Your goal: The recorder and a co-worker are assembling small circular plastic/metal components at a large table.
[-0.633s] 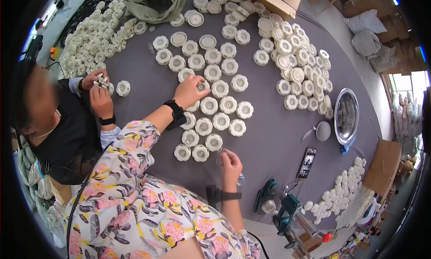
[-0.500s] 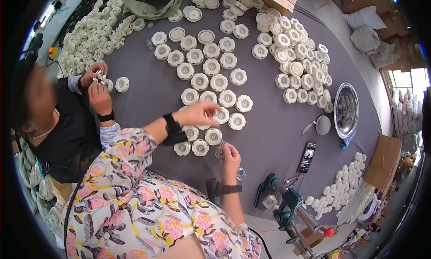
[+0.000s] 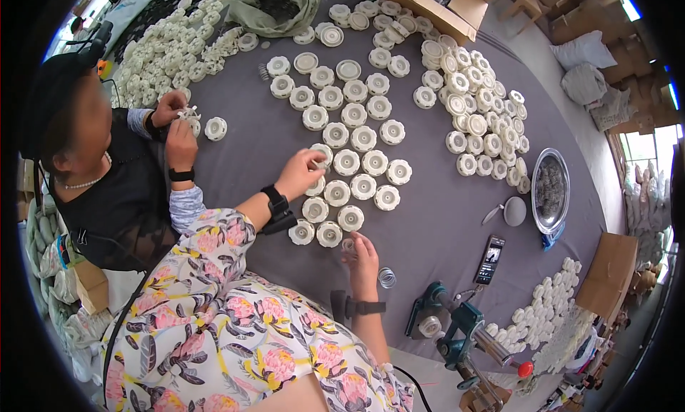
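My left hand (image 3: 300, 175) reaches over the grey cloth with its fingers bent together at the near edge of a white round cap (image 3: 322, 152). What sits between those fingertips, if anything, is too small to make out. My right hand (image 3: 364, 263) is closed on a thin metal coil spring (image 3: 348, 246), just short of the nearest caps. Another wire coil (image 3: 387, 277) lies beside that hand on the cloth. Scalloped white caps with recessed centres, such as this cap (image 3: 364, 187), stand in loose rows ahead of my hands.
A teal hand press (image 3: 457, 333) with a red knob stands at the right, near a phone (image 3: 489, 260). Farther off is a metal bowl (image 3: 551, 185) of dark springs. A co-worker's hands (image 3: 180, 130) handle white parts at the left. Heaped white caps (image 3: 474, 101) lie beyond.
My left hand has moved left and slightly away, from one cap to another farther left. My right hand stays near the closest caps with the spring. The whole view has shifted slightly.
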A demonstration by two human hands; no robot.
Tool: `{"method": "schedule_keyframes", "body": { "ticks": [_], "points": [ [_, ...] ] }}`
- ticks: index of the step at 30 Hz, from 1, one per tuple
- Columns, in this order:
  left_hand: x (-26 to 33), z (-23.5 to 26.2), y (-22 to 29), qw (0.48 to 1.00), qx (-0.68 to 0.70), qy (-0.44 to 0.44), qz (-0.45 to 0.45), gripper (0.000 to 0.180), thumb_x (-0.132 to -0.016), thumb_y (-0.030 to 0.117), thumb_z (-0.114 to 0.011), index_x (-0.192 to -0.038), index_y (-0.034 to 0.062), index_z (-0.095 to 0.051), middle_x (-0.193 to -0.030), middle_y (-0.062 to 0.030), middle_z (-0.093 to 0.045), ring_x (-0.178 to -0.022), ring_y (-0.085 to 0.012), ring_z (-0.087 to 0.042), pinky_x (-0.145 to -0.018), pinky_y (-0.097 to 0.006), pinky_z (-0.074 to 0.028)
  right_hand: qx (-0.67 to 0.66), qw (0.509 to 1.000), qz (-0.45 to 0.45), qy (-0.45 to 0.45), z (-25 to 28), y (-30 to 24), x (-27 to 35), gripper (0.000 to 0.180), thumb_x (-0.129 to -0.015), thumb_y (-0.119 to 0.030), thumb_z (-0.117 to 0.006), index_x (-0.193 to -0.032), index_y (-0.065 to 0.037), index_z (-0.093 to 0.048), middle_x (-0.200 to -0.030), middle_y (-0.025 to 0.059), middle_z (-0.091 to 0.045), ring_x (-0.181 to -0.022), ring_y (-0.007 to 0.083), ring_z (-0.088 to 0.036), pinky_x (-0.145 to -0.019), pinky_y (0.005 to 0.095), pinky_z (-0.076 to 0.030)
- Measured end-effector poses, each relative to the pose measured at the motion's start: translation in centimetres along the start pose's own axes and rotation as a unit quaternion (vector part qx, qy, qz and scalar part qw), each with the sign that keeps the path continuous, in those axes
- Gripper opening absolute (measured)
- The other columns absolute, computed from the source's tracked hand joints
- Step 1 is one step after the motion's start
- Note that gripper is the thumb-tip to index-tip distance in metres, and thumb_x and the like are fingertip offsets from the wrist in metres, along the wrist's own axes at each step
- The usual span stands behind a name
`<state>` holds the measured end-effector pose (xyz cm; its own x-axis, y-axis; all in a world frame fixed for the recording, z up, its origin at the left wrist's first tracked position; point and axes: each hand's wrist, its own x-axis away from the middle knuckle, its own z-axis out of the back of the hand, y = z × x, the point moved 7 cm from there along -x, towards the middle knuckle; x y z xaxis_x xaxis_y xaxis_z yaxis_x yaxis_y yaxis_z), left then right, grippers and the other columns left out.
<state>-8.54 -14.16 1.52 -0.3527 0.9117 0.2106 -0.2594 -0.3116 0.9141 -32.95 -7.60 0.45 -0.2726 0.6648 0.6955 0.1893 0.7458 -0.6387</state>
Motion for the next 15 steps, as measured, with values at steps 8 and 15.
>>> {"method": "schedule_keyframes", "body": {
  "ticks": [8,15],
  "points": [
    [-2.1,0.3,0.4,0.944,-0.269,0.070,-0.176,0.024,-0.068,0.009,-0.063,-0.091,0.0029,-0.057,-0.087,-0.0079,-0.053,-0.076,-0.0187,-0.054,-0.067,-0.031,-0.046,-0.067,0.997,-0.013,-0.042,0.1,-0.3,-0.3,0.035,-0.084,-0.014,-0.047,-0.116,-0.002,-0.046,-0.100,0.0084,-0.056,-0.083,0.0171,-0.056,-0.064,0.0281,-0.046],
    [4.3,-7.2,3.8,0.946,0.064,-0.317,-0.017,0.034,-0.070,0.017,-0.068,-0.101,0.0042,-0.059,-0.097,-0.0084,-0.054,-0.078,-0.0144,-0.055,-0.070,-0.026,-0.046,-0.085,0.996,-0.014,-0.024,-0.1,-1.1,-1.5,0.028,-0.086,-0.013,-0.048,-0.112,-0.002,-0.048,-0.090,0.0054,-0.058,-0.073,0.0130,-0.056,-0.061,0.0240,-0.045]
  ]
}}
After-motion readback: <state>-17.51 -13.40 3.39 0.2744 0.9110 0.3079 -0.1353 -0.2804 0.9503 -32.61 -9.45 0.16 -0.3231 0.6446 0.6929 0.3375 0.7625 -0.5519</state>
